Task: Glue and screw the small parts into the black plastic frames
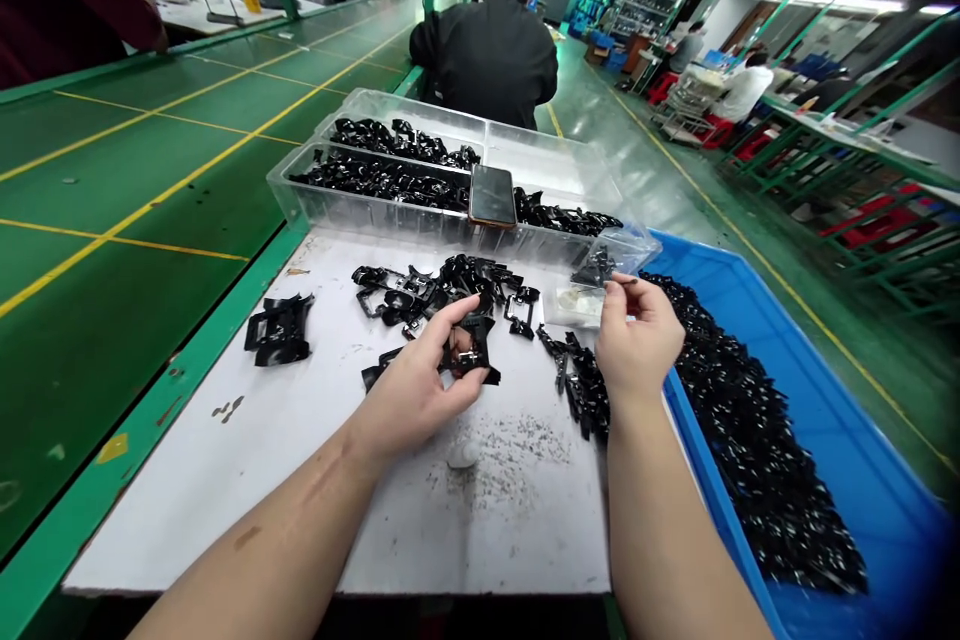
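Observation:
My left hand (424, 370) is closed around a black plastic frame part (471, 350), held just above the white work board (225, 460). My right hand (636, 332) hovers to the right with fingers pinched together; whatever sits in the pinch is too small to make out. It is beside a small clear bag (577, 302). A loose heap of black plastic parts (435, 285) lies just beyond my left hand. More black pieces (581, 385) lie under my right wrist.
A clear divided tray (390, 212) of black parts stands at the board's far edge, a phone (492, 195) resting on it. A blue bin (840, 420) full of black parts is at the right. A stack of parts (279, 330) sits left. A person in black (487, 50) sits ahead.

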The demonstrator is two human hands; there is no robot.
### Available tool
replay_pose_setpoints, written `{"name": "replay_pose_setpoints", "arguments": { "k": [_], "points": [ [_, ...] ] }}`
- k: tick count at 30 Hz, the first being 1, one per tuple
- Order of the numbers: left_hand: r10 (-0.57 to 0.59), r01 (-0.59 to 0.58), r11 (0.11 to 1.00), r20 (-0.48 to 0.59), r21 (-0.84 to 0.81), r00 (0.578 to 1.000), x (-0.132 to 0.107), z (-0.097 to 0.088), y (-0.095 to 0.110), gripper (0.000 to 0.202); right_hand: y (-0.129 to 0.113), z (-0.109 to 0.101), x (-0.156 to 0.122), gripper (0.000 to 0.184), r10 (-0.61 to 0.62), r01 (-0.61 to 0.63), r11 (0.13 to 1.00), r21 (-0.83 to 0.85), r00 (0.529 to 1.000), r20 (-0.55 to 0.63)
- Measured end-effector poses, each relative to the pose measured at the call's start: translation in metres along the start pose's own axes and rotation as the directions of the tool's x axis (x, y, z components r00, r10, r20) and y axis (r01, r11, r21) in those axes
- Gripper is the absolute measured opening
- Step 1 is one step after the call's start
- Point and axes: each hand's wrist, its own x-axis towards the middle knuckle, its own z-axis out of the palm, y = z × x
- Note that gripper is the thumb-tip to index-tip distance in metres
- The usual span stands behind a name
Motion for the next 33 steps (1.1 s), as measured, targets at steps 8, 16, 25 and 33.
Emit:
{"name": "replay_pose_setpoints", "arguments": {
  "k": [8, 16, 25, 33],
  "points": [
    [0.012, -0.014, 0.999, 0.044, 0.041, 0.999, 0.001, 0.000, 0.002, 0.073, -0.035, -0.012, -0.007, 0.022, -0.069, 0.072, 0.995, -0.074, 0.997, 0.035],
    [0.243, -0.249, 0.961, 0.066, 0.121, 0.968, 0.003, 0.007, -0.005, 0.071, -0.086, -0.011, -0.042, 0.027, 0.070, -0.652, 0.703, 0.285, 0.461, 0.884],
    [0.356, -0.359, 0.927, 0.044, 0.112, 0.933, 0.003, 0.009, -0.008, 0.063, -0.085, -0.015, -0.039, 0.017, 0.048, -0.754, 0.574, 0.320, 0.421, 0.906],
    [0.365, -0.368, 0.928, 0.061, 0.061, 0.929, 0.004, 0.006, -0.006, 0.068, -0.085, -0.011, -0.047, 0.021, 0.063, -0.775, 0.505, 0.380, 0.472, 0.879]
  ]
}}
